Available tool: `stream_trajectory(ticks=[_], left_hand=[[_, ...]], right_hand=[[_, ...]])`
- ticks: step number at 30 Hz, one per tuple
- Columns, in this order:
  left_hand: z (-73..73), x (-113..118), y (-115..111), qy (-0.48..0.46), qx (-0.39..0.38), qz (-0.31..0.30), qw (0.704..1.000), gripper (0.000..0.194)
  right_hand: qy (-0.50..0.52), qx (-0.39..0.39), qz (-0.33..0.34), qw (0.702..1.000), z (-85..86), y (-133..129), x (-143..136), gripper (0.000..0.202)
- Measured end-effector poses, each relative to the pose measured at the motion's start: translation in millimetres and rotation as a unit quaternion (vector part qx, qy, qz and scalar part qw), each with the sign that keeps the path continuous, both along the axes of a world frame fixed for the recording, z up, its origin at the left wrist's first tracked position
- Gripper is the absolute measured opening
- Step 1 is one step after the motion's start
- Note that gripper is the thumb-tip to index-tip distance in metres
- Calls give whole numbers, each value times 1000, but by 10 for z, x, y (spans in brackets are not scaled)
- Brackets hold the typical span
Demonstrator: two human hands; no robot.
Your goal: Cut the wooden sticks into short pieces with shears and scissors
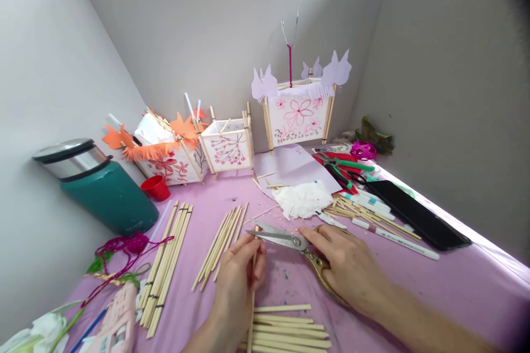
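Note:
My left hand point(242, 267) pinches a thin bamboo stick point(252, 311) that points away from me. In my right hand point(348, 256) is a pair of scissors point(317, 265) with gold handles, its blades parted around the stick's far tip. A row of sticks point(290, 333) lies at the front under my wrists. Left of my left hand is a fan of thinner sticks point(221, 240). Farther left, longer sticks point(165, 265) are bound with dark bands. White crumpled tissue point(304, 198) lies just beyond the scissors.
Three decorated paper lanterns stand at the back: orange-trimmed point(165, 168), plain white point(229, 149) and purple-trimmed point(298, 116). A teal bottle point(107, 193), red cup point(156, 188) and magenta yarn point(134, 242) are left. Pliers point(342, 165), markers point(397, 240) and a black phone point(414, 212) lie right.

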State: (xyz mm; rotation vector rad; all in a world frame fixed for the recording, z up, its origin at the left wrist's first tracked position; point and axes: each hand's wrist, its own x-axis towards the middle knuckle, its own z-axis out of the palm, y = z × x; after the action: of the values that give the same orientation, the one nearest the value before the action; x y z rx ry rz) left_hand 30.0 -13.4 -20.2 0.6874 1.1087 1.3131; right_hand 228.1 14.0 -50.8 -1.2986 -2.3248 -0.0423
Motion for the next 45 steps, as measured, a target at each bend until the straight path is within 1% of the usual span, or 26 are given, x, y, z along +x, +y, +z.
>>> stream_trajectory(ticks=[4, 8, 12, 15, 17, 20, 22, 23, 25, 28, 30, 33, 37, 39, 42, 45], left_hand=[[-21, 7, -5, 9, -8, 13, 1000, 32], [-48, 8, 0, 41, -21, 6, 999, 37], [-63, -3, 1, 67, -24, 10, 997, 41], [-57, -11, -1, 69, -23, 10, 997, 43], [-43, -16, 4, 51, -19, 1, 999, 41], [-13, -30, 23, -15, -4, -10, 1000, 28], [5, -42, 36, -59, 1, -15, 998, 30], [11, -48, 41, -74, -1, -20, 997, 33], [16, -57, 47, -90, -3, -29, 996, 33], [13, -62, 49, -95, 5, -29, 995, 26], [8, -65, 50, -95, 9, -27, 995, 25], [2, -73, 50, -102, 9, -31, 994, 27], [4, -82, 44, -107, 6, -39, 993, 27], [9, -83, 41, -107, 6, -37, 994, 26], [18, -83, 41, -108, 12, -33, 993, 24], [19, -86, 45, -111, 17, -32, 993, 24]], right_hand=[[-7, -15, 6, 1000, 10, -30, -9, 57], [-5, -27, 6, 1000, -5, -35, -14, 58], [0, -24, 6, 1000, -26, -38, -7, 54], [2, -20, 6, 1000, -42, -45, 2, 47], [7, -23, 3, 1000, -45, -31, 8, 41], [26, -5, -19, 999, -29, 29, 36, 36], [41, 19, -44, 998, -6, 78, 69, 35], [48, 29, -55, 997, 8, 99, 88, 36], [66, 42, -68, 995, 33, 132, 121, 36], [107, 33, -54, 992, 53, 155, 145, 34], [121, 29, -46, 991, 52, 159, 144, 33], [110, 15, -33, 993, 43, 153, 129, 36], [93, -39, -13, 995, 39, 130, 107, 39], [90, -54, -8, 994, 37, 117, 100, 40], [84, -53, 5, 995, 30, 99, 93, 42], [69, -44, 25, 996, 24, 76, 88, 48]])
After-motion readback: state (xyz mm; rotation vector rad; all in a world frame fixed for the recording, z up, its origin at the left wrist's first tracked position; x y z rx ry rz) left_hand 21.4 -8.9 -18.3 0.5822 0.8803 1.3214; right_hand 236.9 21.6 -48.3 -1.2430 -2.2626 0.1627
